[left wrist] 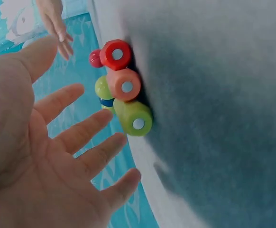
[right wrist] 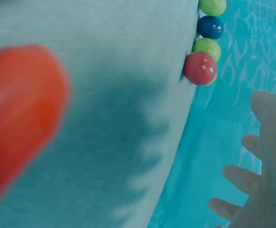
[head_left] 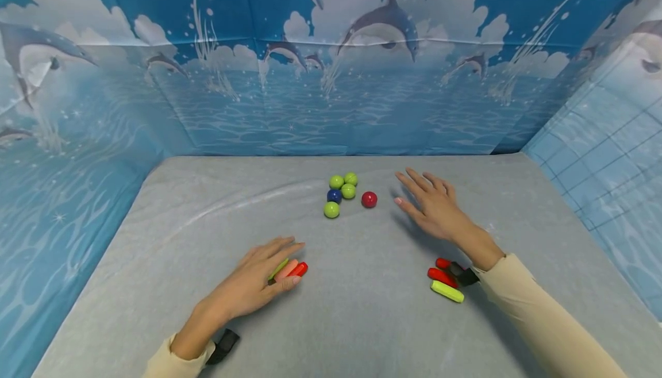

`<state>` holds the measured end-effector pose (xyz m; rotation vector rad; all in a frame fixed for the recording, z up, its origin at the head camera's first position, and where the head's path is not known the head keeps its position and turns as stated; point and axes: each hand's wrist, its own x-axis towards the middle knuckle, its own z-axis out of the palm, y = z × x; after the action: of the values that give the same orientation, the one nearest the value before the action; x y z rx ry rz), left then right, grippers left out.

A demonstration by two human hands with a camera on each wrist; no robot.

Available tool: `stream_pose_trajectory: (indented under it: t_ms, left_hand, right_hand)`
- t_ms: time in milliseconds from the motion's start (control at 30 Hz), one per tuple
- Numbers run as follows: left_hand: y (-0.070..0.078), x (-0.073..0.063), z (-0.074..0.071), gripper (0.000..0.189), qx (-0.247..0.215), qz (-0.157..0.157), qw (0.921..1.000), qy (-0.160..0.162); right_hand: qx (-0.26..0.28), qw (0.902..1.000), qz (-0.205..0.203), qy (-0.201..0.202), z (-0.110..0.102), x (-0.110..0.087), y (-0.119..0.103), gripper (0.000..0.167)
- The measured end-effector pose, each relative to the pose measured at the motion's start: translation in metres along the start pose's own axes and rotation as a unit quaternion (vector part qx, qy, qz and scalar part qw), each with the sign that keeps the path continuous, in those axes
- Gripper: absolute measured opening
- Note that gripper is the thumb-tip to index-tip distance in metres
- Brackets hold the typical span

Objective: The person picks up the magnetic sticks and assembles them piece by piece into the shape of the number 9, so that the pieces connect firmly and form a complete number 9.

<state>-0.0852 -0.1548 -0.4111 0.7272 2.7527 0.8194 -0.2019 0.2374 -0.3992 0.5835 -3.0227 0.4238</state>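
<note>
My left hand [head_left: 253, 280] hovers palm down with its fingers spread, partly covering three short sticks lying side by side. They are a red stick [head_left: 300, 268], a salmon stick [left wrist: 116, 80] and a green stick [left wrist: 128, 114], each with a pale round dot at its end in the left wrist view. My right hand [head_left: 434, 208] is held over the table, fingers straight and apart, holding nothing. Near its wrist lie two red sticks, the front red stick [head_left: 442, 277] more visible, and a yellow-green stick [head_left: 447, 292]. A red ball [head_left: 369, 199] is left of the right fingertips.
Farther back, a blue ball [head_left: 334, 196] sits among several green balls [head_left: 331, 209] on the grey tabletop [head_left: 372, 320]. A blue curtain [head_left: 383, 114] printed with dolphins stands along the table's back edge and sides. Black straps [head_left: 223, 347] are at the wrists.
</note>
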Motion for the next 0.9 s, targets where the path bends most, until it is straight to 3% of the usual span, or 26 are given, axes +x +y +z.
stream_pose_trajectory:
  t_ms: [233,500,900]
  left_hand:
    - [-0.002,0.004,0.007,0.054,-0.004,0.030,0.9995,0.004]
    - [-0.005,0.005,0.005,0.057,-0.024,0.040,0.9989,0.004]
    - [-0.010,0.004,0.003,0.057,-0.040,0.036,0.9985,0.002]
  right_hand:
    - [0.004,0.9994,-0.028,-0.018,-0.006,0.014,-0.009,0.061]
    - [0.016,0.9950,-0.063,-0.075,-0.008,0.033,-0.015,0.059]
    - [0.164,0.9762,-0.085,-0.114,0.005,0.047,-0.019,0.055]
